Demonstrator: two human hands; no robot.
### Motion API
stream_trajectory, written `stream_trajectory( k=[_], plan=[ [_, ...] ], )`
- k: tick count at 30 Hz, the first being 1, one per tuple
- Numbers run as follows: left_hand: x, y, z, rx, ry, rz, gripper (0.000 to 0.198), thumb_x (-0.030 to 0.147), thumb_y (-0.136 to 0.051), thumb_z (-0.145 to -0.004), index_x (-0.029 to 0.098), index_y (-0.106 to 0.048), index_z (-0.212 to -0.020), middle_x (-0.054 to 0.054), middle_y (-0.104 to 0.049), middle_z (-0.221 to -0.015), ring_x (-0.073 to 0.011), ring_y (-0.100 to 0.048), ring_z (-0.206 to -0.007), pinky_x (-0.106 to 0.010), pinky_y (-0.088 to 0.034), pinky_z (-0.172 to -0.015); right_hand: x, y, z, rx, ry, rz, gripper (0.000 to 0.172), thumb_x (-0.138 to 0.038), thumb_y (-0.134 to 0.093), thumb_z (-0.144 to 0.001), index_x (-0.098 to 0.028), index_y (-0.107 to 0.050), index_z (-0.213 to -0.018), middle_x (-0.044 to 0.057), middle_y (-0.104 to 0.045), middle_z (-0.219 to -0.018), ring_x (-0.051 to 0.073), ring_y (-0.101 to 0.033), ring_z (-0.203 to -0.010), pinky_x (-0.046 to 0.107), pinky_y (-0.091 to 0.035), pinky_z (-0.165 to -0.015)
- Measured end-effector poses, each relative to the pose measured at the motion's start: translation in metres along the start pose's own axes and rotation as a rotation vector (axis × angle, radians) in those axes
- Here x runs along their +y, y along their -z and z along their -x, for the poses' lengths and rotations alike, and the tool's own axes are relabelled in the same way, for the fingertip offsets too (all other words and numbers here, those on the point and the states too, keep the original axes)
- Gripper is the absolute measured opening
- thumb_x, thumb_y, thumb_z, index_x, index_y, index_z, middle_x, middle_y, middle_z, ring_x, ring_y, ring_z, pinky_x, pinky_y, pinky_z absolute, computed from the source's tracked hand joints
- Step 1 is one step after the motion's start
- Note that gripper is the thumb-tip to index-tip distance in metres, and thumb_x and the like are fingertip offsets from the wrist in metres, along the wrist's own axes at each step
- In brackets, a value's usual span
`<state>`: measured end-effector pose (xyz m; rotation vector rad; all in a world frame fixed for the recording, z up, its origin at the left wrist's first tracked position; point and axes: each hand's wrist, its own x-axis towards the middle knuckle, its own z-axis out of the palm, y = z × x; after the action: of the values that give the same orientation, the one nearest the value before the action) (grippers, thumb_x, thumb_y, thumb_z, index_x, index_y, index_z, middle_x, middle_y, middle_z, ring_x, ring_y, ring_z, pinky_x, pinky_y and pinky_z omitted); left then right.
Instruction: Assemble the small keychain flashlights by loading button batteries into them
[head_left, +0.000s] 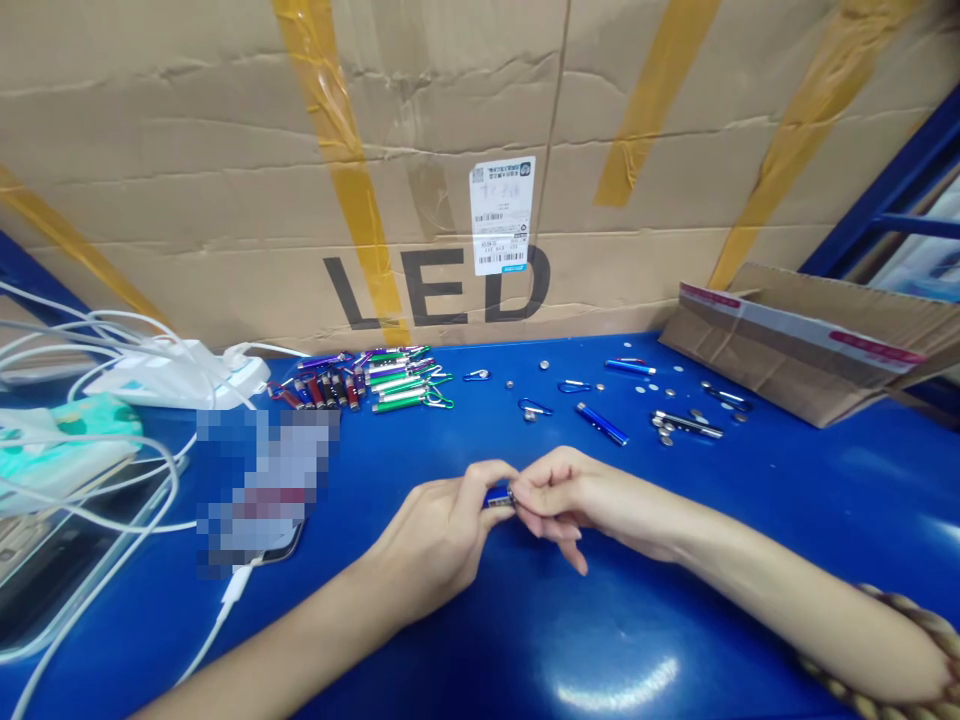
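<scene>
My left hand (pixel 442 525) is closed around a blue mini flashlight (pixel 496 496), most of which its fingers hide. At the flashlight's silver end, my right hand (pixel 555 492) pinches with thumb and forefinger, its other fingers loosely curled below. Whether a small part sits in that pinch cannot be made out. Beyond the hands lie another blue flashlight tube (pixel 601 424), a blue carabiner clip (pixel 535 407) and several button cells (pixel 665 434). A black flashlight (pixel 686 424) rests among the cells.
A pile of coloured flashlights with clips (pixel 397 384) lies at the back left. Left of my hands is a phone (pixel 285 545) on a white cable, near a white power strip (pixel 180 372). An open cardboard box (pixel 795 350) stands at right. A large carton (pixel 450 120) walls off the back.
</scene>
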<state>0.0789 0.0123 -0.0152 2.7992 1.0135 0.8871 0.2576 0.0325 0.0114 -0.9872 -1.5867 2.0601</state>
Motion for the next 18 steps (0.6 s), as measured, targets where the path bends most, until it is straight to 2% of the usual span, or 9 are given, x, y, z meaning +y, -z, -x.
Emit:
stream_trajectory(
  k=[2, 5, 8, 11, 18],
  plan=[
    [0.000, 0.000, 0.000, -0.003, 0.062, 0.013, 0.029, 0.024, -0.031, -0.094, 0.015, -0.027, -0.121, -0.007, -0.066, -0.084, -0.0183, -0.068, -0.070, -0.026, -0.052, -0.057, -0.002, 0.003, 0.001, -0.047, -0.049, -0.110, 0.035, -0.043, -0.066, -0.068, -0.012, -0.054, -0.056, -0.007, -0.038, -0.045, 0.003, -0.033, -0.037, 0.016, -0.043, -0.035],
    [0.002, 0.000, -0.001, -0.028, 0.185, 0.089, 0.038, 0.020, -0.032, -0.092, 0.017, -0.019, -0.127, -0.002, -0.062, -0.077, -0.0148, -0.065, -0.061, -0.023, -0.049, -0.055, -0.004, 0.007, 0.001, -0.065, -0.017, -0.115, 0.033, -0.043, -0.066, -0.071, -0.011, -0.060, -0.064, -0.008, -0.037, -0.044, 0.002, -0.030, -0.037, 0.015, -0.044, -0.034],
    [0.003, 0.001, -0.003, -0.030, 0.312, 0.201, 0.040, 0.018, -0.034, -0.089, 0.020, -0.019, -0.127, 0.002, -0.056, -0.073, -0.0109, -0.058, -0.054, -0.020, -0.045, -0.053, -0.006, 0.009, 0.001, -0.020, 0.069, -0.023, 0.036, -0.046, -0.062, -0.074, -0.010, -0.061, -0.066, -0.009, -0.037, -0.042, 0.003, -0.031, -0.036, 0.016, -0.044, -0.034],
    [0.002, 0.001, -0.005, -0.019, 0.392, 0.270, 0.037, 0.019, -0.035, -0.088, 0.021, -0.024, -0.123, 0.004, -0.052, -0.070, -0.0102, -0.053, -0.052, -0.020, -0.041, -0.053, -0.008, 0.009, 0.002, 0.024, 0.092, 0.073, 0.040, -0.049, -0.058, -0.076, -0.011, -0.059, -0.063, -0.009, -0.037, -0.040, 0.003, -0.036, -0.034, 0.014, -0.042, -0.034],
    [-0.001, -0.002, -0.006, -0.046, 0.472, 0.386, 0.027, 0.023, -0.035, -0.089, 0.020, -0.027, -0.115, 0.004, -0.050, -0.071, -0.0099, -0.048, -0.051, -0.021, -0.038, -0.053, -0.008, 0.015, -0.001, 0.202, 0.136, 0.249, 0.039, -0.051, -0.058, -0.075, -0.013, -0.057, -0.067, -0.008, -0.042, -0.045, 0.004, -0.043, -0.036, 0.016, -0.044, -0.036]
  ],
)
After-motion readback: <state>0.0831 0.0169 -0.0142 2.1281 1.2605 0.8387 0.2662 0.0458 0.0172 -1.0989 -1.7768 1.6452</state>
